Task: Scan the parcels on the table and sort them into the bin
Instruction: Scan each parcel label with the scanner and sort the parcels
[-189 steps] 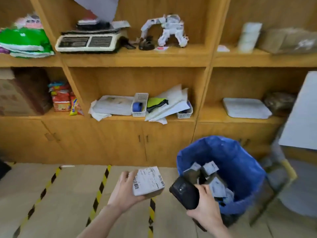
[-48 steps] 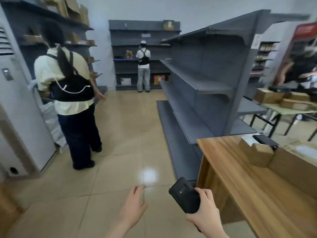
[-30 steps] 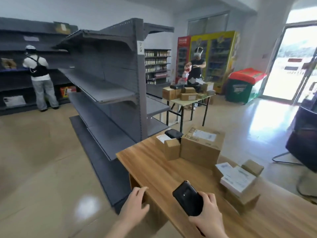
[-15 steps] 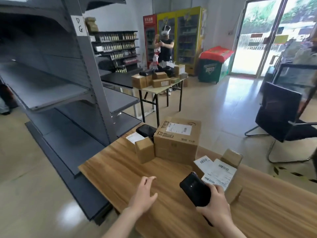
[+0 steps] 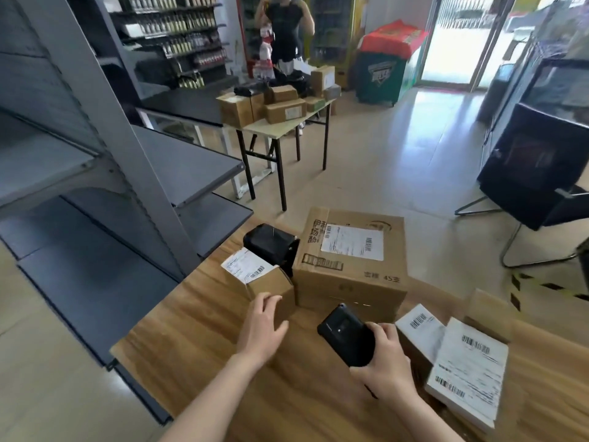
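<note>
At the left end of the counter [image 5: 191, 346], the left hand [image 5: 263, 327] meets the small box [image 5: 271, 283], its grip wide, fingers [image 5: 269, 303] straight on the near face, closed on nothing. Behind stand a black parcel [image 5: 269, 244] and a large carton [image 5: 350, 282]. Further right, the right hand [image 5: 387, 368] wraps its grip round the scanner [image 5: 345, 333]; labelled parcels [image 5: 468, 371] lie beyond. This looks like picking up the next parcel: next, clasp the box and turn its label to the scanner. No bin shows.

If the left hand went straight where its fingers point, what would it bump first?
The left hand would first meet the small brown cardboard box with a white label; fingertips seem at its near side, maybe touching.
</note>
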A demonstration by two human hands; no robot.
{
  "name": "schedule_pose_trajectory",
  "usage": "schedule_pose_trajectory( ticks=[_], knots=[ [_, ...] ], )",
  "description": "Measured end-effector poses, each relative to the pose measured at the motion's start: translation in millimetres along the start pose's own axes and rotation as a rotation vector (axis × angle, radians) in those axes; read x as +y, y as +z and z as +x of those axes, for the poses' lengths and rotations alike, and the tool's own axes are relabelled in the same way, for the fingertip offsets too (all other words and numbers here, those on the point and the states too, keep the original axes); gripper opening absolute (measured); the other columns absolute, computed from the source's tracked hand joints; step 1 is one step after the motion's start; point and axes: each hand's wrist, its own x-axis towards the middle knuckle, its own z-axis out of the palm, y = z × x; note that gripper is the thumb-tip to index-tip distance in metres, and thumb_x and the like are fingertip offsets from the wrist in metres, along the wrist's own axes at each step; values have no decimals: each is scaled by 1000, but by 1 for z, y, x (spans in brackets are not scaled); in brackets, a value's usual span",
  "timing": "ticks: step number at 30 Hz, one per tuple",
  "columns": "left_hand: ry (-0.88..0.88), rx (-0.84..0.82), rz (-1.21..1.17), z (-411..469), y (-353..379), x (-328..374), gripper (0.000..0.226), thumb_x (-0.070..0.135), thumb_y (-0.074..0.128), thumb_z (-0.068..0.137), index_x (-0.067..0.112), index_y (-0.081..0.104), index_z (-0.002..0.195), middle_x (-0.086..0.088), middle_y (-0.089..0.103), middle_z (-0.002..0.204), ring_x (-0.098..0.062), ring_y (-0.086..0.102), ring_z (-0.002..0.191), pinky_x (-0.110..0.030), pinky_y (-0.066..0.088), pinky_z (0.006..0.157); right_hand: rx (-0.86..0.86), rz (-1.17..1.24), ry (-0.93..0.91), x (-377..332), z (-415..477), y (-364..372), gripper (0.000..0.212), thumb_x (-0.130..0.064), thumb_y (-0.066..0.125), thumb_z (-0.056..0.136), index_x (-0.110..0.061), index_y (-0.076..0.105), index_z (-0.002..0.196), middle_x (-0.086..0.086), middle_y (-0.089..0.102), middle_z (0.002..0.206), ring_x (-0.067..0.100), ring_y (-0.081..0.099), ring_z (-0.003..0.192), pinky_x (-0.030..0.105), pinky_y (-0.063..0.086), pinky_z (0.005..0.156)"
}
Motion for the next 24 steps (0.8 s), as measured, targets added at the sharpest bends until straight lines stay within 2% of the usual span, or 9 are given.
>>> schedule_pose_trajectory(
  ticks=[4,7,11,18,21,24],
  knots=[
    [-59,53,44,48,-2,-12,60,43,58,93,23,35,145,-2,23,153,-18,19,143,-33,29,115,-36,-21,18,-13,28,18,91,-35,83,60,-23,41,139,-13,35,117,11,50,109,40,50,98],
    [-102,-7,101,72,0,-22,76,54,55,90,23,22,151,-5,14,157,-22,12,146,-35,25,116,-55,-24,44,-19,42,27,91,-37,81,56,-23,43,138,-13,35,115,12,52,106,41,52,94],
    [-130,-127,65,87,4,-35,89,62,55,86,22,12,153,-3,20,154,-21,20,140,-36,30,113,-52,-7,45,-22,52,33,89,-38,78,53,-24,45,134,-12,36,112,14,54,104,44,52,90],
    [-10,-98,72,47,2,-31,99,59,74,73,23,23,150,1,30,137,-16,36,126,-29,41,103,-77,-28,39,-13,39,30,92,-34,81,52,-24,44,136,-13,35,112,12,50,105,44,52,92],
    [105,-98,181,13,7,-29,92,53,78,71,26,30,145,1,29,136,-16,38,125,-29,40,106,-83,-28,22,-7,25,25,89,-36,81,54,-24,45,135,-12,36,114,11,50,106,43,51,94],
    [136,-130,221,-24,20,-34,78,35,79,76,27,36,141,-1,26,141,-18,37,131,-27,38,109,-94,-31,18,-1,11,21,86,-36,81,57,-24,45,134,-12,37,114,13,52,108,42,49,96]
  ],
)
